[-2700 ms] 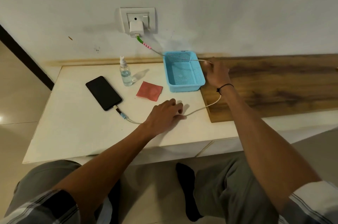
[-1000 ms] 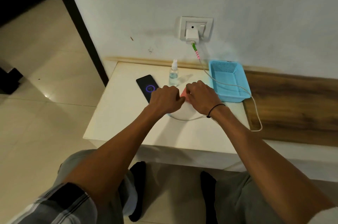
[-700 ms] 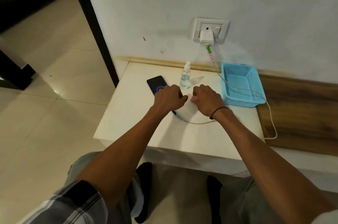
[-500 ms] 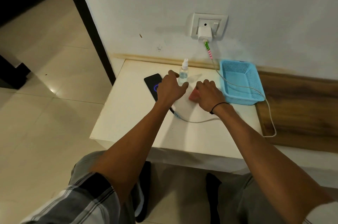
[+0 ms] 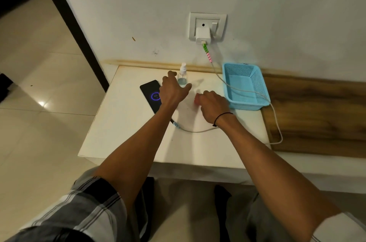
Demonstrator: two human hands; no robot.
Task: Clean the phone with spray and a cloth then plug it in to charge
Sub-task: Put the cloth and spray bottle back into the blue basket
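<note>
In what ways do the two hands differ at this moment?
The left hand is spread open with its fingers by the spray bottle, while the right hand is curled loosely. The left hand partly covers the phone; the right hand is beside the blue basket. Only the right wrist wears a black band. Both are over the white table.

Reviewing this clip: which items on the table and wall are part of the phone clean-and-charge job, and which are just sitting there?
Job: phone, lit and plugged in; spray bottle, left hand open around it; cable; charger; cloth, hidden under right hand.

Bystanders: blue basket, wooden board.
</note>
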